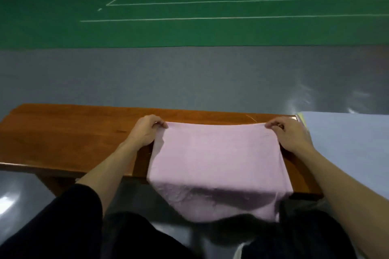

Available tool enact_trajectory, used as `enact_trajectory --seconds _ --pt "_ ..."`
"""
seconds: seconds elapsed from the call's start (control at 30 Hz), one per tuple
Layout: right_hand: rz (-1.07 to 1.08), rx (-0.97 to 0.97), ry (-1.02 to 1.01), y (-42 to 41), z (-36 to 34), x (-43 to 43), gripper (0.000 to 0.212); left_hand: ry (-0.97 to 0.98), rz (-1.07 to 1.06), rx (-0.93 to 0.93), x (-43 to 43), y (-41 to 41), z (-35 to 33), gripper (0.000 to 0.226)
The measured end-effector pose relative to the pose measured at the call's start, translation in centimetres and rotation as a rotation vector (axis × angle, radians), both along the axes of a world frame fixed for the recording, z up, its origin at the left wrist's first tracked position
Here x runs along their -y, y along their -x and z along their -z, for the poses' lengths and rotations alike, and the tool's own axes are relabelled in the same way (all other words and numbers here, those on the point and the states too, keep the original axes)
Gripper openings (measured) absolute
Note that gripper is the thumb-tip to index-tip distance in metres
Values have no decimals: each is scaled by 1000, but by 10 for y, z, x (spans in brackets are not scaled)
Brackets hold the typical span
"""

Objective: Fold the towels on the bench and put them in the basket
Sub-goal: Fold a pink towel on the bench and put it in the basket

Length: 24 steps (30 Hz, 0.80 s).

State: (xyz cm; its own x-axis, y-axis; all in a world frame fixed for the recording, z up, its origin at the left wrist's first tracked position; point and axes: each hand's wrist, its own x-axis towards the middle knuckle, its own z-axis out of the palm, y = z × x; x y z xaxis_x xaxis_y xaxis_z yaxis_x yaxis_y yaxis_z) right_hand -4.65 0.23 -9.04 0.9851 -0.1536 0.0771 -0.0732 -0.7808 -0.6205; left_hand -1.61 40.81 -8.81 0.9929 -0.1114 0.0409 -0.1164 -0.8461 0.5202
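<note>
1. Left hand (145, 132) pinched the far-left corner of the pink towel (216, 160).
2. Towel lay across the bench (63, 136), near edge drooping over the front. Looked light and limp; best held by corners.
3. Right hand (290, 134) pinched the far-right corner.

Your left hand (147, 130) and right hand (288, 132) pinch the pink towel's (216, 157) far corners, center frame, on the wooden bench (63, 136); near edge hangs off.
</note>
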Motion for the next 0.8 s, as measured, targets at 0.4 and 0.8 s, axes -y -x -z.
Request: enact_trajectory --seconds 0.4,0.8 --pt "107 73 21 -84 13 -4 18 -64 -94 122 16 -84 31 22" --pt "96 -194 149 36 -9 -19 45 -170 -258 -79 14 34 20 33"
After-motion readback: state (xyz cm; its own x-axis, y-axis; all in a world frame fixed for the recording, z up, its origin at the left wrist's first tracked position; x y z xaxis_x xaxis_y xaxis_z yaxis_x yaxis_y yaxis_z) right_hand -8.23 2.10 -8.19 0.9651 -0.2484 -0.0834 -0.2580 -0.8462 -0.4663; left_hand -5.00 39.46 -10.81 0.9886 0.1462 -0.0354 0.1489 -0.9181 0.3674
